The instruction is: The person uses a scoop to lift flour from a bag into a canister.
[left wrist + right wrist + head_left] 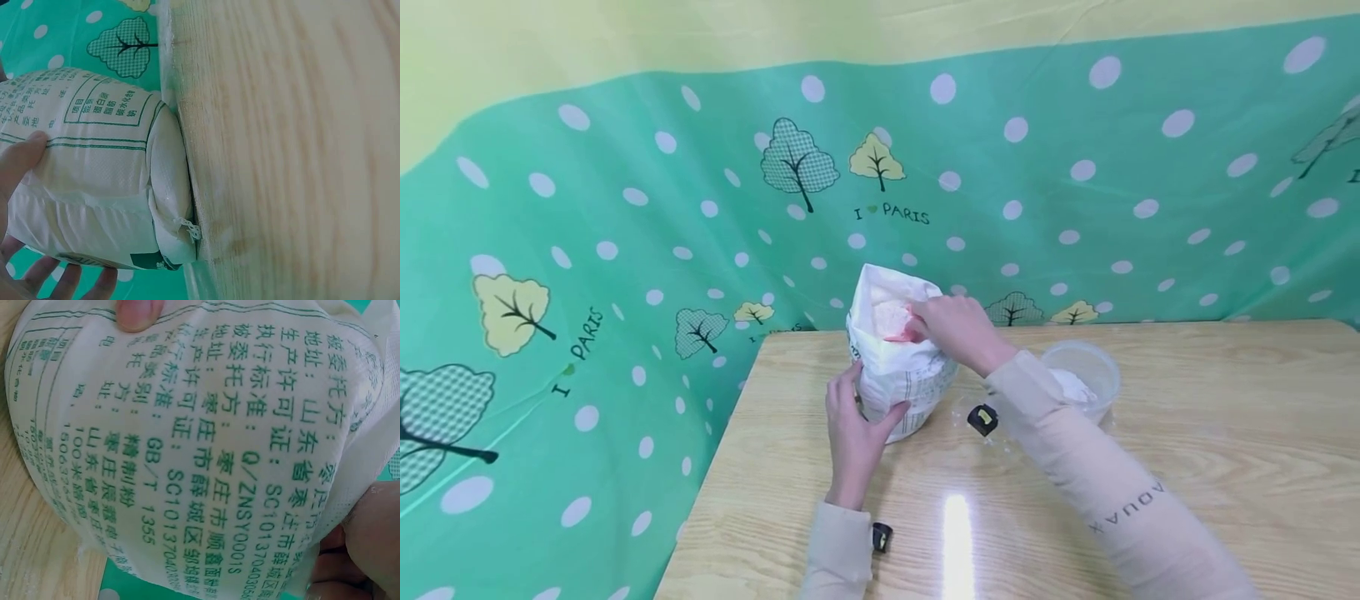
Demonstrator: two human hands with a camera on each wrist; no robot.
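A white woven flour bag (917, 385) with green print stands upright on the table, its mouth folded open and white flour (890, 315) showing inside. My left hand (861, 421) grips its lower side, thumb on the front and fingers round the left side. In the left wrist view that thumb (28, 156) presses the printed face. My right hand (958, 329) is at the bag's mouth, fingers curled on a red scoop (913, 332) that dips into the flour. Most of the scoop is hidden by the hand and the bag. The right wrist view shows the bag's printed side (187, 450) up close.
A clear plastic tub (1108, 371) with white powder stands right of the bag, partly behind the right sleeve. A small black object (982, 419) lies between them, with white specks around it. Another black object (882, 537) is beside the left sleeve. A green patterned cloth (1037, 167) hangs behind the wooden table (1225, 400).
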